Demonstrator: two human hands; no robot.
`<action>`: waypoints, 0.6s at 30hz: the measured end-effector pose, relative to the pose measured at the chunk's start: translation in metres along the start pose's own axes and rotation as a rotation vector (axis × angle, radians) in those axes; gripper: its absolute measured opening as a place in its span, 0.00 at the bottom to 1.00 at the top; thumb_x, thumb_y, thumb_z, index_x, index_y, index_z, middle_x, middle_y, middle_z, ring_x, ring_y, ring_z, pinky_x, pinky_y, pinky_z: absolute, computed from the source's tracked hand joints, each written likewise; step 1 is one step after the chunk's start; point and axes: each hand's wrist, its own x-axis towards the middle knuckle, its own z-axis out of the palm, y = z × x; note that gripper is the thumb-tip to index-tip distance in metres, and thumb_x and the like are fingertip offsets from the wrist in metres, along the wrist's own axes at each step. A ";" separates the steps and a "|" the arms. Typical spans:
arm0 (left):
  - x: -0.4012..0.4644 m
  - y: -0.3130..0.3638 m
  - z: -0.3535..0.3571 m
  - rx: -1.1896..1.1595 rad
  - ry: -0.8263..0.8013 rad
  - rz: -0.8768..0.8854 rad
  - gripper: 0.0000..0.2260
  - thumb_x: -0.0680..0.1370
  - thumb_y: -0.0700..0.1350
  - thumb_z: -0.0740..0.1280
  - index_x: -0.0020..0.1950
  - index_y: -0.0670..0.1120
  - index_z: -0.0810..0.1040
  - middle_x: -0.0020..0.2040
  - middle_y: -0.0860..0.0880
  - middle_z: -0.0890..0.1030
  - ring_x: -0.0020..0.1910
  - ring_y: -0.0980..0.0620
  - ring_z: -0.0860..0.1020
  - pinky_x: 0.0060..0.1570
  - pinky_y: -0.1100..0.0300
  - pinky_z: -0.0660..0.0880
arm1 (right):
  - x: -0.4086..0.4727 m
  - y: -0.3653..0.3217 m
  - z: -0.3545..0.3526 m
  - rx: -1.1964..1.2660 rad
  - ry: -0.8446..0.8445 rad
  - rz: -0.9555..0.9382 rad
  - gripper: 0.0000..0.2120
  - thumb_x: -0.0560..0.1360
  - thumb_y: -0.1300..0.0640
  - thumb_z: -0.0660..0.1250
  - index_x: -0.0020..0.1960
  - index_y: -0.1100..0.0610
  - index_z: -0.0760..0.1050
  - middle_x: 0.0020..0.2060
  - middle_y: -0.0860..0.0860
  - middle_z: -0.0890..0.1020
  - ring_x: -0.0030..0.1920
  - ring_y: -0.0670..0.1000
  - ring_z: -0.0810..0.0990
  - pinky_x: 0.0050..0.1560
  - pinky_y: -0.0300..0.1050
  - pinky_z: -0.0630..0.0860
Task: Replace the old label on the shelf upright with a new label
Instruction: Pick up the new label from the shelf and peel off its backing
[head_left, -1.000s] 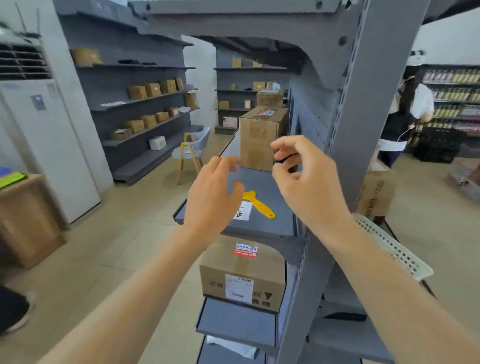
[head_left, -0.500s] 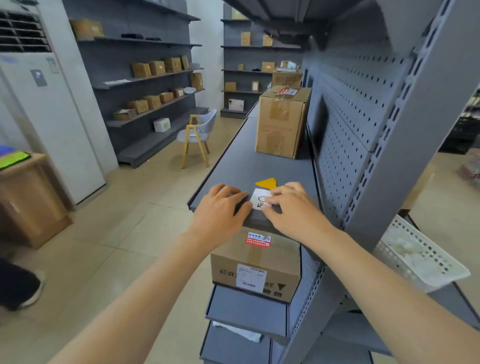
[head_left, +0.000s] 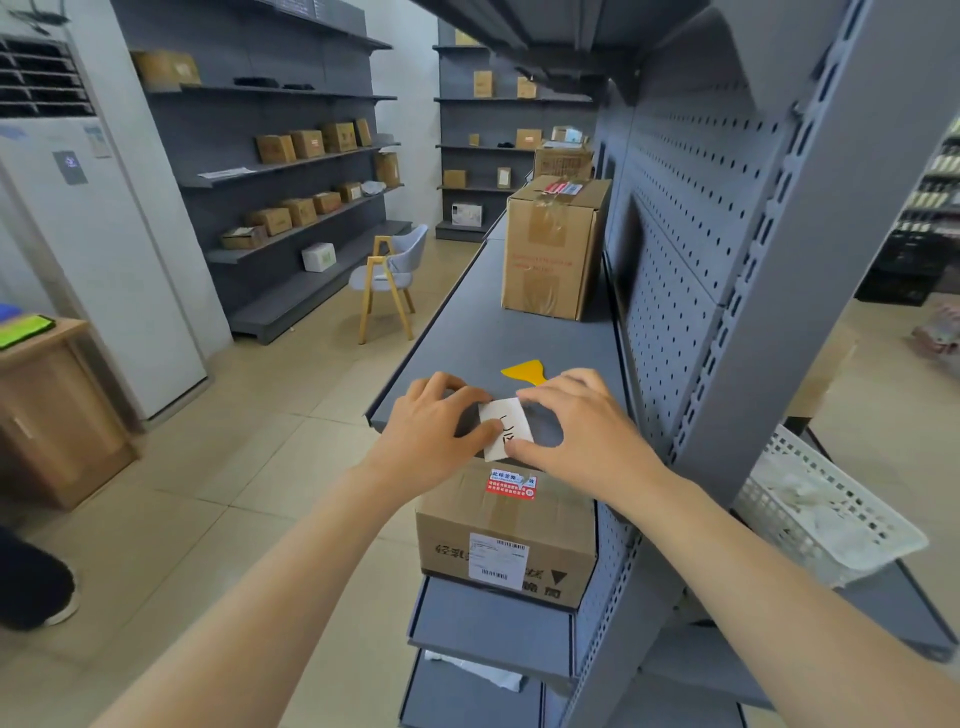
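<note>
While both hands pinch it, white label (head_left: 506, 427) sits at near end of grey shelf (head_left: 498, 338); left hand (head_left: 434, 426) on left edge, right hand (head_left: 582, 423) on right. Yellow scraper (head_left: 524, 372) just beyond, cardboard box (head_left: 553, 247) farther, shelf upright (head_left: 779, 312) right.

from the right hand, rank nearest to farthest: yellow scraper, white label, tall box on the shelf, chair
1. white label, touching the right hand
2. yellow scraper, just behind the hand
3. tall box, farther back on the shelf
4. chair, across the aisle, left
</note>
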 end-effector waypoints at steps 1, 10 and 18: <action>0.000 0.001 0.000 -0.013 -0.006 -0.004 0.17 0.80 0.60 0.65 0.68 0.57 0.75 0.64 0.52 0.73 0.67 0.47 0.67 0.65 0.51 0.66 | -0.001 0.001 0.000 -0.008 -0.008 0.022 0.32 0.74 0.38 0.72 0.73 0.50 0.73 0.67 0.46 0.77 0.74 0.50 0.62 0.71 0.47 0.65; -0.014 0.016 -0.027 -0.863 0.088 -0.179 0.13 0.79 0.44 0.71 0.60 0.55 0.73 0.44 0.50 0.88 0.49 0.56 0.86 0.49 0.57 0.82 | -0.007 -0.003 -0.010 0.440 0.071 0.126 0.05 0.76 0.45 0.73 0.50 0.44 0.84 0.53 0.41 0.80 0.59 0.38 0.72 0.54 0.35 0.67; -0.013 0.028 -0.053 -0.952 0.136 -0.137 0.16 0.85 0.39 0.60 0.70 0.54 0.67 0.57 0.44 0.78 0.52 0.52 0.81 0.38 0.68 0.79 | -0.012 -0.018 -0.033 0.789 -0.022 0.112 0.07 0.80 0.51 0.69 0.48 0.43 0.87 0.50 0.42 0.87 0.50 0.31 0.79 0.42 0.22 0.73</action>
